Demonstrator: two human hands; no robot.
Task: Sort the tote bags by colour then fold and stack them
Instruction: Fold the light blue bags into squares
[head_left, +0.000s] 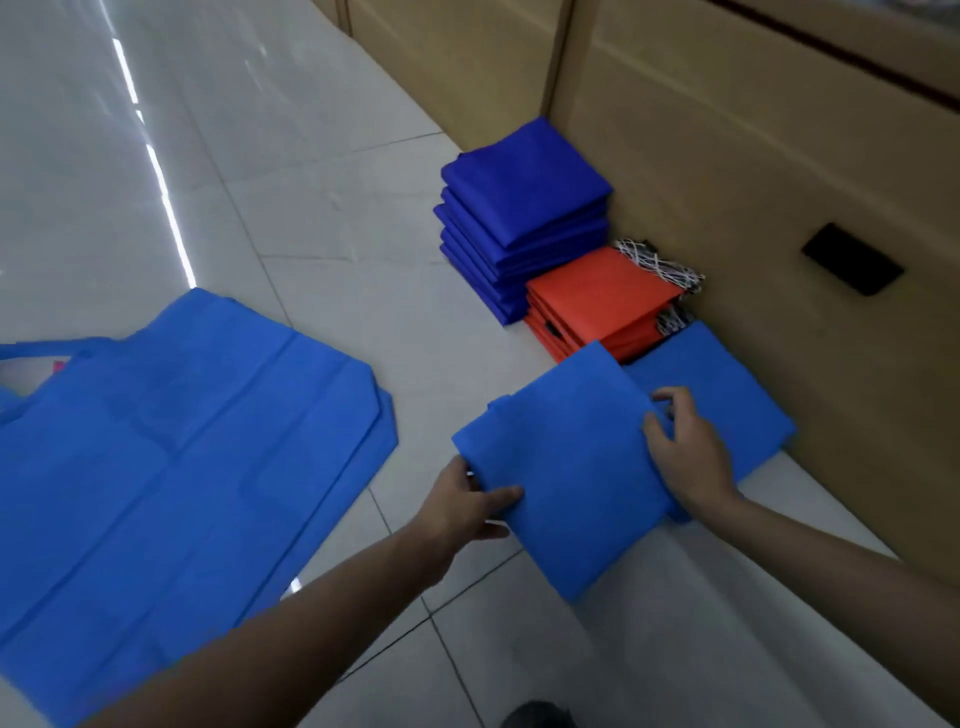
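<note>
A folded light blue tote bag (566, 467) is held just above the tiled floor between both hands. My left hand (462, 504) pinches its near left edge, thumb on top. My right hand (685, 452) grips its right edge, fingers curled over it. Partly under it lies another folded light blue bag (727, 384) against the cardboard. Behind stand a stack of folded dark blue bags (524, 208) and a lower stack of folded orange bags (597, 301). Unfolded light blue bags (182, 457) lie flat at the left.
Large cardboard boxes (753, 156) form a wall along the right and back. A bundle of black-and-white cords (660, 265) lies between the orange stack and the box. The floor is glossy white tile (260, 156).
</note>
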